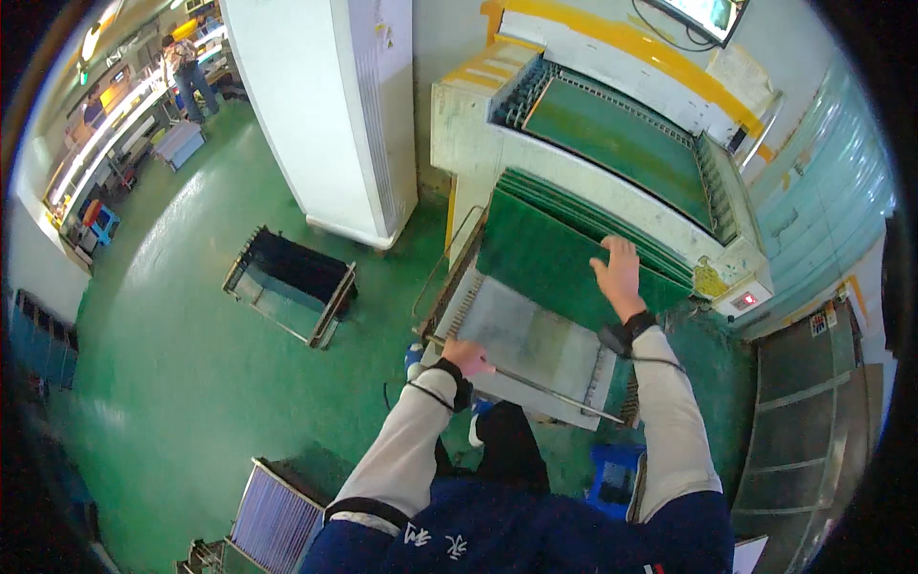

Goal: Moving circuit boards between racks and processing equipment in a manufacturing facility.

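Note:
My left hand (467, 357) is closed around the near metal bar (550, 386) of a slotted rack. Several large green panels (540, 244) stand in this rack, leaning toward its far side, with narrow gaps between the rear ones. My right hand (620, 277) is raised in front of the nearest panel's right half, thumb apart from the fingers. Whether its fingertips touch the panel I cannot tell. Between the bar and the panels lies the rack's pale grey base (521, 325), with toothed strips along both sides.
Behind the rack stands a white machine (469, 120) with a green panel (612, 139) lying in its top. A white pillar (316, 124) rises to the left. Another rack (296, 282) with dark panels sits on the green floor. A blue stool (612, 478) is near my right side.

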The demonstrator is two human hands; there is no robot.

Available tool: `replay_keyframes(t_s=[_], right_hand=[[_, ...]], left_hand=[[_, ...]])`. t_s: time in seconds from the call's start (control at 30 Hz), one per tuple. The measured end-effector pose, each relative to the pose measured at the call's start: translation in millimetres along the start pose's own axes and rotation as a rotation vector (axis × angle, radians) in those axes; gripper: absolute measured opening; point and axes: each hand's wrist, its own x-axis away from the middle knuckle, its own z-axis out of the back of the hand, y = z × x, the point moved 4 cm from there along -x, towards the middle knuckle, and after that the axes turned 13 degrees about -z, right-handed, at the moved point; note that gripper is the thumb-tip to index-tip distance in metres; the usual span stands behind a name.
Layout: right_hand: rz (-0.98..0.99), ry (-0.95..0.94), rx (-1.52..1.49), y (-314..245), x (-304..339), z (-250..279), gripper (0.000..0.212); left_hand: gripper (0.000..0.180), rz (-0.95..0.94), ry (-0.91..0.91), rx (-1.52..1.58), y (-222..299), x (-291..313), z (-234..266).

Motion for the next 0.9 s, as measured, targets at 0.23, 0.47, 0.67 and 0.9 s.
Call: replay_keyframes(t_s=[0.23, 0.47, 0.67, 0.9], right_hand=[[-0.021, -0.215, 0.22, 32.6, -12.8, -11.0, 0.023], [-0.124, -0.419, 0.25, 34.4, -20.4, -1.4, 0.025], [-0.083, -0.475, 0.416, 49.9, -35.2, -28.1, 0.035], [-0.186, -0.455, 0.273, 53.8, -56.8, -49.1, 0.042]], left_hand=[[0.048, -0.042, -0.001, -0.015, 18.8, 10.1, -7.7], [0.049, -0.021, 0.051, -0.02, 31.6, 16.6, -10.4], [0.052, 0.019, 0.02, -0.058, 30.0, 7.9, -1.9], [0.051, 0.099, 0.027, -0.013, 26.1, 19.4, 6.0]])
